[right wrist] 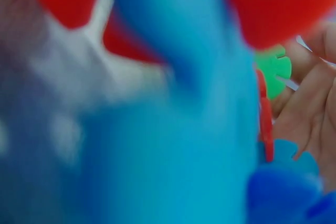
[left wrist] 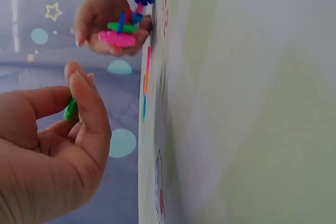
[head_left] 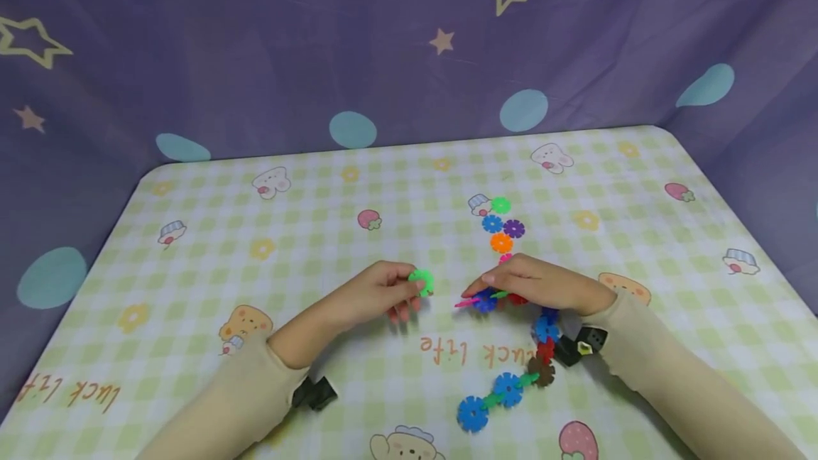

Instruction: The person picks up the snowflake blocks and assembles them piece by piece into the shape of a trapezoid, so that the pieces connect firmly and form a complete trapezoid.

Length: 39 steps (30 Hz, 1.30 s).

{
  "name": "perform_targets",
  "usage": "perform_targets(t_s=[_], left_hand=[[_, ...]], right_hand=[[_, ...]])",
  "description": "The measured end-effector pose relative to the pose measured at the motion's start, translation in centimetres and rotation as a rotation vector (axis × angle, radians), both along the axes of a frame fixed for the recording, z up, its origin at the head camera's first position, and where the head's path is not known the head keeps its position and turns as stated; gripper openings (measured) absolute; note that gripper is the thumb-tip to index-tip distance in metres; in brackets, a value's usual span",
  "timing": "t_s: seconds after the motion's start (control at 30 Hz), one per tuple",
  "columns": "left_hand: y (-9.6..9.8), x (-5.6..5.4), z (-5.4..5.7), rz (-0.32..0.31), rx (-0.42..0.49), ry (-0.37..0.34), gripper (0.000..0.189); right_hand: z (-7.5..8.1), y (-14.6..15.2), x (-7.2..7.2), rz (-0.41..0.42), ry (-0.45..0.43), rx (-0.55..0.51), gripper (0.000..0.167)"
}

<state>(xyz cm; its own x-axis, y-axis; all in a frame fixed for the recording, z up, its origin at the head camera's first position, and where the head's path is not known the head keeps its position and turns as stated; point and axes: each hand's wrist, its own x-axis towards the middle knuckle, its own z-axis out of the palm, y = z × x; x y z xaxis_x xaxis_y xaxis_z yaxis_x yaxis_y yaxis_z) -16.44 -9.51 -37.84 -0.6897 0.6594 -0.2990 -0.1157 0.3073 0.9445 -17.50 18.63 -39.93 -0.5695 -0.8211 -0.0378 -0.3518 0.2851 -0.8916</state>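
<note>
My left hand (head_left: 377, 294) pinches a light green notched plastic disc (head_left: 425, 277) between thumb and fingers, above the table. Just to the right, my right hand (head_left: 535, 282) holds the end of a chain of interlocking notched discs (head_left: 473, 414). A pink disc (head_left: 465, 303) tips that end, beside a dark blue one (head_left: 486, 302). In the left wrist view, the pink disc (left wrist: 117, 39) lies against the right hand's curled fingers. From there the chain curves under the right wrist toward me. Blurred chain pieces (right wrist: 210, 145) block most of the right wrist view.
Beyond the right hand lie loose discs: green (head_left: 501, 205), blue (head_left: 493, 223), purple (head_left: 514, 228), orange (head_left: 501, 243) and a partly covered pink one (head_left: 505, 258). A checked cloth (head_left: 307, 233) covers the table. A purple curtain (head_left: 268, 55) hangs behind its far edge.
</note>
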Motion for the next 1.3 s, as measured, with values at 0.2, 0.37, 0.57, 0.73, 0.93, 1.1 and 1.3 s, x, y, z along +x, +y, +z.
perform_targets(t_s=[0.2,0.37,0.57,0.73,0.93,1.1,1.3], left_hand=[[0.6,1.3,-0.3,-0.047,0.000,-0.137,0.026],[1.0,1.3,-0.6,-0.025,-0.038,-0.140,0.027],[1.7,0.6,-1.3,0.050,-0.067,-0.119,0.025],[2.1,0.1,-1.8,0.136,-0.061,-0.139,0.023],[2.1,-0.2,-2.1,0.125,-0.049,-0.087,0.026],[2.5,-0.6,-2.3,0.116,-0.064,-0.042,0.028],[2.8,-0.8,-2.3,0.170,-0.062,-0.033,0.028]], right_hand=[[-0.4,0.1,-0.2,0.075,0.081,-0.033,0.027],[-0.6,0.1,-0.2,0.090,0.168,-0.057,0.024],[-0.6,-0.1,-0.2,0.029,0.212,-0.069,0.017],[-0.6,0.0,-0.4,-0.016,0.227,-0.058,0.017],[-0.5,0.1,-0.4,-0.138,0.236,-0.050,0.017],[-0.3,0.2,-0.4,-0.180,0.216,-0.063,0.017],[-0.3,0.2,-0.5,-0.173,0.207,-0.077,0.018]])
